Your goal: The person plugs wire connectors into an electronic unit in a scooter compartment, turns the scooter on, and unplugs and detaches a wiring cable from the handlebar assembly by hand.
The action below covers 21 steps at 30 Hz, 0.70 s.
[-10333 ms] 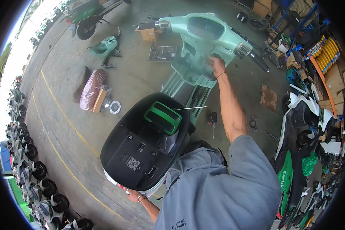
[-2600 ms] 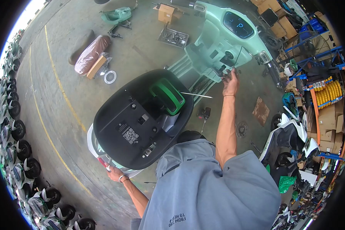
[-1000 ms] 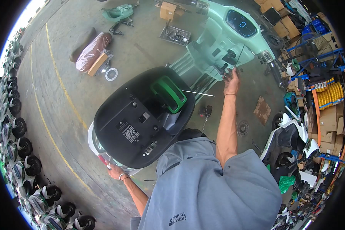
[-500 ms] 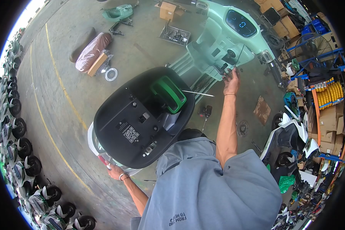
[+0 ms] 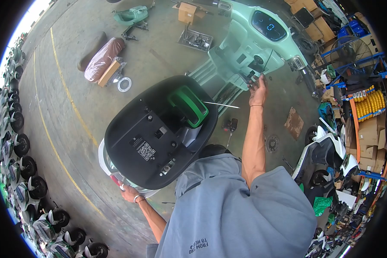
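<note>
The mint scooter [image 5: 238, 38] stands aslant in front of the person, its handlebars far and right, its tail near and left. On the left, the person's left hand [image 5: 130, 194] is at the tail, fingers by the red light [image 5: 115, 180] below the black bucket [image 5: 127, 124]; from where I stand I can't make out whether those fingers grip or merely rest there.

The right hand [image 5: 258, 89] is up at the scooter's front panel, palm turned up and fingers curled. A thin dark rod [image 5: 268, 61] slants up by the fingertips, though I can't say if it is being held. Just beyond, the dash [image 5: 268, 26] is lit and reads 0.

A green handle [image 5: 201, 117] sits in the far right part of the bucket, and a thin silver rod [image 5: 221, 104] pokes out to the right past the rim. On the floor between the bucket and the right forearm lies a drill [image 5: 230, 125]. Far left, a plastic-wrapped seat [image 5: 104, 60] lies with a narrow box [image 5: 109, 73] and a silver ring [image 5: 119, 84] near it; to the right of these is a tray [image 5: 198, 47] of metal parts.
</note>
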### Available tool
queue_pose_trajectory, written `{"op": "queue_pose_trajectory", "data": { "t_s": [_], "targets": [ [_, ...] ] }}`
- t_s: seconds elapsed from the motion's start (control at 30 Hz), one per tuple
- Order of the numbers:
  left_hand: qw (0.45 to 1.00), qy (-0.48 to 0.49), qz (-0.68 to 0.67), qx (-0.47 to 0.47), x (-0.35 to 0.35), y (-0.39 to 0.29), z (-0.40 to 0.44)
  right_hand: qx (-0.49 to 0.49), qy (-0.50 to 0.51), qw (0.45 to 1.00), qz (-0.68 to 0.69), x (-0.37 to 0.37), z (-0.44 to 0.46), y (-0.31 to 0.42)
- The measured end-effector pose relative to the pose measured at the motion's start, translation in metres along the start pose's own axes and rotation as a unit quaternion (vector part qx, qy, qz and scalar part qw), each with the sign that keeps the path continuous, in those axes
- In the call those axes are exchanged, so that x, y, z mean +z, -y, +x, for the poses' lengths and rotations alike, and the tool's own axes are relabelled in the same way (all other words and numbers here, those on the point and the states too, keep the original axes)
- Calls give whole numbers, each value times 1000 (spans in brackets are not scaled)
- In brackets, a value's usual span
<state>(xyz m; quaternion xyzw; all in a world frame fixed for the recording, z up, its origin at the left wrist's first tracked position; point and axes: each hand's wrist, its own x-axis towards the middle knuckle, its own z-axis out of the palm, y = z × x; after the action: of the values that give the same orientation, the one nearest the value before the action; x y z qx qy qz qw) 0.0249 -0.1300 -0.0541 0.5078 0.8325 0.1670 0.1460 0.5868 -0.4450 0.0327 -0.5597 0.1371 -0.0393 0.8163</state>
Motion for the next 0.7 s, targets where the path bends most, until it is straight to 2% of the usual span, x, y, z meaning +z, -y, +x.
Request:
{"op": "queue_pose_trajectory", "data": {
  "t_s": [0.2, 0.3, 0.43, 0.5, 0.7],
  "targets": [
    [1000, -1, -23, 11, 0, 2, 0, -1, 59, 995, 79, -1, -3, 2],
    [1000, 13, -16, 12, -2, 0, 1, -34, 53, 998, 13, 3, -4, 1],
    [1000, 13, 11, 3, 0, 2, 2, -50, 48, 997, 19, 1, -3, 2],
    [1000, 4, 13, 9, 0, -1, 2, -52, 48, 993, 89, -1, 0, 3],
    [1000, 5, 22, 1, -4, -4, -1, -101, 16, 987, 127, -5, 5, 7]
  ]
}}
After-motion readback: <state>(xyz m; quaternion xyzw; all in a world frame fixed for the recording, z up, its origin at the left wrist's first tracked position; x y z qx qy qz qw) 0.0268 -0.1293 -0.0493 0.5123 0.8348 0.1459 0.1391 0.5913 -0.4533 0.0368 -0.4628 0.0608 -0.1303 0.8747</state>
